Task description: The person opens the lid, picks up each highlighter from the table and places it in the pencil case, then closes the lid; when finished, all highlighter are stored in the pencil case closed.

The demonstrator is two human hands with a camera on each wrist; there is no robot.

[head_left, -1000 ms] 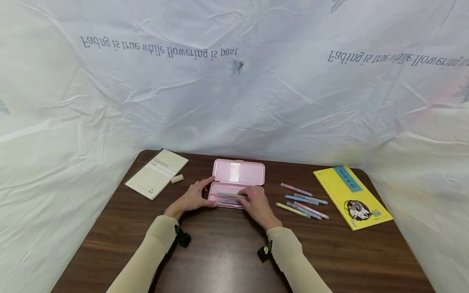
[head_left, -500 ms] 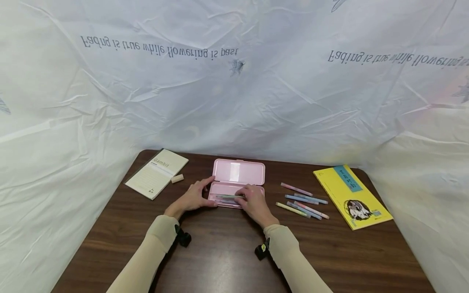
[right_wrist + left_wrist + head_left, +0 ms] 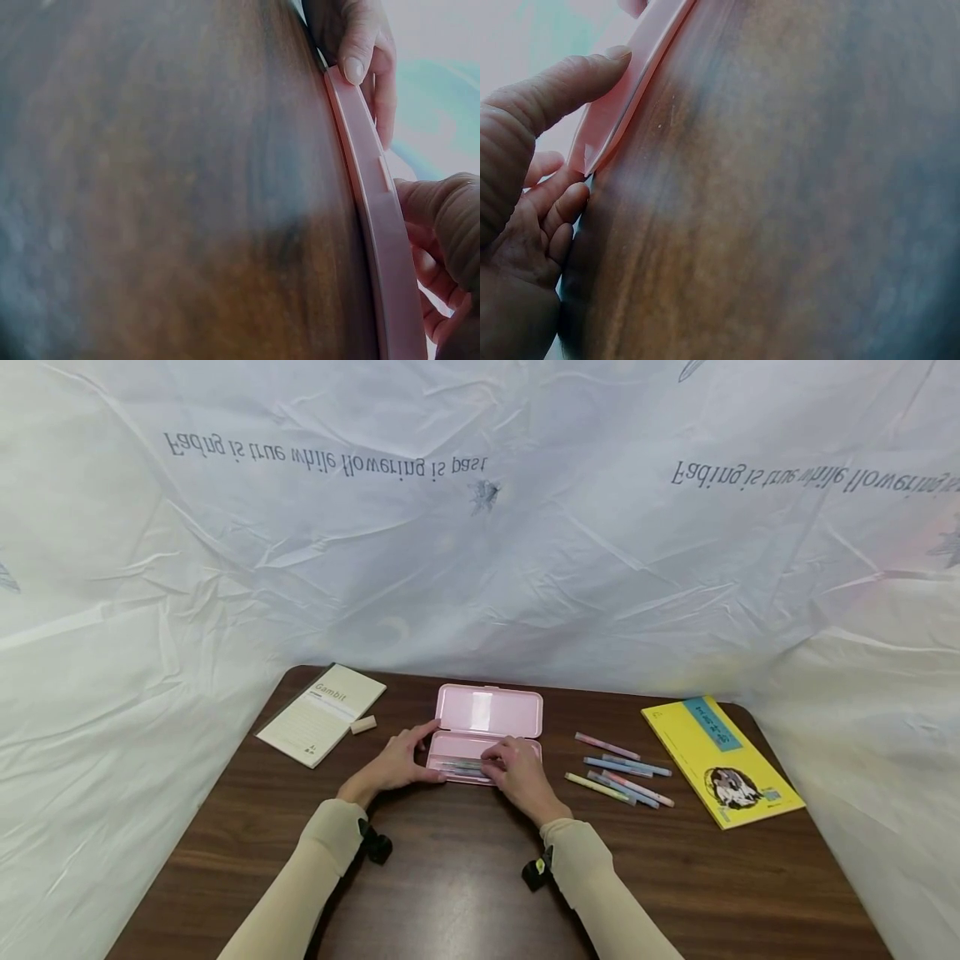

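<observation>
A pink pencil case (image 3: pixel 510 714) lies open in the head view, its lid folded back away from me. Several slim pens (image 3: pixel 459 766) lie along its lower half. My left hand (image 3: pixel 392 766) steadies the case at the left end, thumb (image 3: pixel 592 75) on the front wall and fingers spread round the corner. Inside the tray, my right hand (image 3: pixel 521 781) pinches the right end of a pen low among the others; the hand covers that end. In the right wrist view the case's front wall (image 3: pixel 367 165) hides the pen from sight.
Several pastel pens (image 3: pixel 607 746) lie loose right of the case. Beyond them is a yellow book (image 3: pixel 731 752). A cream notebook (image 3: pixel 322 714) and a small beige eraser (image 3: pixel 363 724) lie to the left. A white printed cloth (image 3: pixel 480 568) hangs behind the table.
My right hand has moved slightly left and lowered the greenish pen into the tray, level with the other pens. The left hand has stayed on the case.
</observation>
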